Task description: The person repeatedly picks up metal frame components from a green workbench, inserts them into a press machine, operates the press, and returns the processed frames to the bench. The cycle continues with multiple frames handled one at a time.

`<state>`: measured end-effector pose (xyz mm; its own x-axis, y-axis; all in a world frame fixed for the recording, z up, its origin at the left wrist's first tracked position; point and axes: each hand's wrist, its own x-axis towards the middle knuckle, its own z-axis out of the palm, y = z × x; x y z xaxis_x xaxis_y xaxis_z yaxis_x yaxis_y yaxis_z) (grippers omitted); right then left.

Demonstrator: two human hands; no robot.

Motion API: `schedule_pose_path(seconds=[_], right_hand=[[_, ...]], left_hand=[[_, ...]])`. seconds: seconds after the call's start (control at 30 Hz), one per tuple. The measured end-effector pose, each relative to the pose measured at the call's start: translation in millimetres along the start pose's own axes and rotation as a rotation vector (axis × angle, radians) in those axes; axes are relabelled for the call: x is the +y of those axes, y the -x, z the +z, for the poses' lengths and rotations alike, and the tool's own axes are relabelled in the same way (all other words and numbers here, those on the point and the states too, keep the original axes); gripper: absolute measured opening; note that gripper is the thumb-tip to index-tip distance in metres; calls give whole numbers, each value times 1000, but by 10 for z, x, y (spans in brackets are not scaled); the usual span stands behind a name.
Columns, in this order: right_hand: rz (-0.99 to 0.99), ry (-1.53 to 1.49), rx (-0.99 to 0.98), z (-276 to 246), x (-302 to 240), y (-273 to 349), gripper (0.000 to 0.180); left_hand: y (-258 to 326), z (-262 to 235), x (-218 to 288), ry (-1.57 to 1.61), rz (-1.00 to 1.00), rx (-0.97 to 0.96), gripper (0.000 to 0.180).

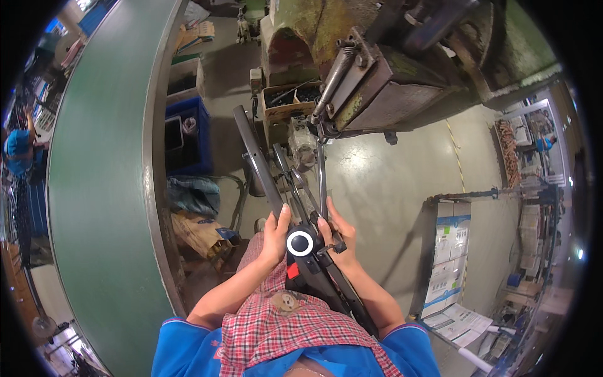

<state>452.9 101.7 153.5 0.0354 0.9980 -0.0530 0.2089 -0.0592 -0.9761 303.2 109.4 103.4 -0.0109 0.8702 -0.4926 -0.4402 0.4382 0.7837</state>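
In front of my body I hold a folded black tubular metal frame (259, 164) with several long bars spread away from me. A round joint (300, 244) with a white ring and a dark centre sits between my hands. My left hand (275, 235) is closed round the thick left bar, just beside the joint. On the other side my right hand (340, 237) grips the thinner right-hand bars, its index finger stretched along one. A small red part (293, 270) shows below the joint. The frame's near end rests against my checked apron (276, 317).
A long green-topped bench (107, 163) runs along my left. Ahead stands a worn green machine (402, 94) with an open carton (286, 103) of dark parts below it. Beside the bench are a blue crate (187, 135) and sacks (201, 235). Posted boards (447, 251) stand at right.
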Motion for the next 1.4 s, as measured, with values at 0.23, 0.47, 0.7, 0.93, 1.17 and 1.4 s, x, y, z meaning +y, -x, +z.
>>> schedule_pose_path(seconds=[0.23,0.47,0.7,0.93,1.17,1.4], right_hand=[[15,49,-49,-211,36,-52,47],[-14,67,-99,-304,437,-114,49],[-13,89,-111,-320,546,-152,48],[-55,170,-74,-237,492,-127,50],[81,160,-78,-246,509,-78,47],[26,119,-46,-238,509,-95,48]], left_hand=[[44,212,-97,21,28,77,33],[-17,231,-367,48,-9,165,35],[-361,-83,-364,-532,191,308,44],[-1791,-75,1031,-1112,959,158,26],[-3327,85,1519,-1932,789,-576,27],[-3589,355,1485,-2246,810,-781,26]])
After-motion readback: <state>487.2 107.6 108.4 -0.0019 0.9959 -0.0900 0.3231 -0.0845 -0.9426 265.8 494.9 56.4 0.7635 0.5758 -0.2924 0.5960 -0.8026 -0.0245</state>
